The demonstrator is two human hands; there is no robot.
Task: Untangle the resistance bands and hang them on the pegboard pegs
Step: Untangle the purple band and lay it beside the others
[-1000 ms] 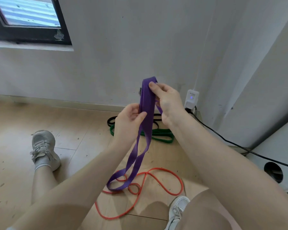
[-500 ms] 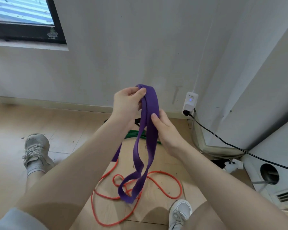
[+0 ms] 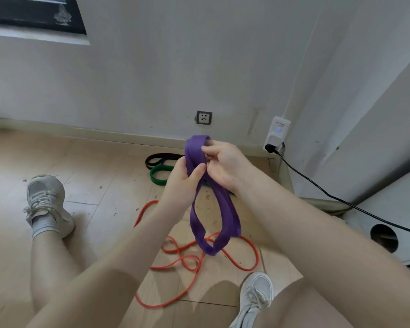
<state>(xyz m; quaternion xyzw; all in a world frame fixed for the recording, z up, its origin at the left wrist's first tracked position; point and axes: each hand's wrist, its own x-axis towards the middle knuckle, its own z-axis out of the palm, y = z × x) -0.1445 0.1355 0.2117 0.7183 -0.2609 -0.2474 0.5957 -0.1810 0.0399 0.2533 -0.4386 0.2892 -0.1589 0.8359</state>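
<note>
A wide purple band [image 3: 225, 216] hangs doubled in loops in front of me, held at its top by both hands. My left hand [image 3: 182, 179] grips it from the left with the thumb across the strands. My right hand [image 3: 223, 163] pinches the top fold from the right. A thin orange band [image 3: 182, 261] lies tangled in loops on the floor between my feet. A green band [image 3: 159, 175] and a black band [image 3: 158, 158] lie on the floor near the wall, partly hidden by my hands. No pegboard is in view.
I sit on a wooden floor with a shoe at the left [image 3: 45, 200] and one at the lower right [image 3: 256, 294]. A wall socket [image 3: 204, 117], a white plug adapter [image 3: 277, 132] with a black cable [image 3: 341, 200], and a window [image 3: 33, 13] are on the wall.
The hands have swapped places on the purple band: the right hand went to the top fold, the left hand dropped below it. The band's hanging loops are shorter and clear of the floor.
</note>
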